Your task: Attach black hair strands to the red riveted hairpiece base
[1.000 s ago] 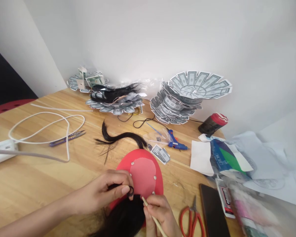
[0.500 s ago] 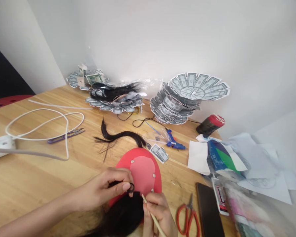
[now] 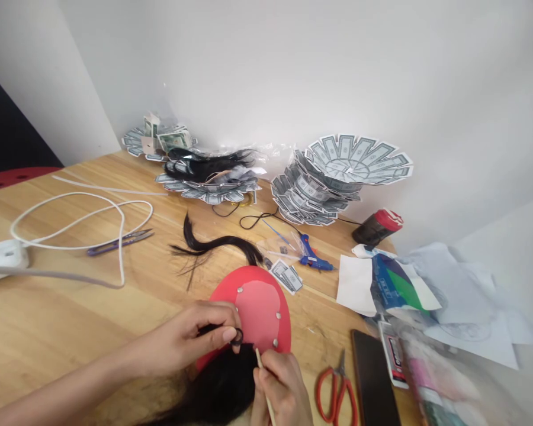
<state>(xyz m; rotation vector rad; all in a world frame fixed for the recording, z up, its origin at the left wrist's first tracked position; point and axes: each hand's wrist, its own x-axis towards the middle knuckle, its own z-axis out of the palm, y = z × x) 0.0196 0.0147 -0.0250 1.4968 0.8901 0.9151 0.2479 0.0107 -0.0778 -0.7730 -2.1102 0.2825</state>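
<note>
A smooth red domed form (image 3: 217, 290) lies on a honey-toned wooden table (image 3: 48, 319), w/ a paler pink oval panel (image 3: 260, 313) on top & small silver studs (image 3: 240, 290) round it; a glossy mass of long black hair (image 3: 215, 384) is spread over its near edge. The left hand (image 3: 182, 337) is curled, thumb & fingers pinched on a small black loop (image 3: 237, 337) at the panel's edge; the right hand (image 3: 279, 393) is closed round a thin pale wooden stick (image 3: 262, 378), its upper tip just beside the hair. A loose S-curved lock of black hair (image 3: 217, 245) is laid beyond the form. Further back, fan-shaped rosettes of grey-green printed banknote paper (image 3: 315, 192) are stacked, w/ a blue hot glue gun (image 3: 311, 257) nr them. To the right are red-handled scissors (image 3: 335, 390), a dark phone (image 3: 373, 378) & a white glue tube (image 3: 393, 355), its label too small to read; purple thread snips (image 3: 119, 242) lie by a white cable (image 3: 71, 207).
</note>
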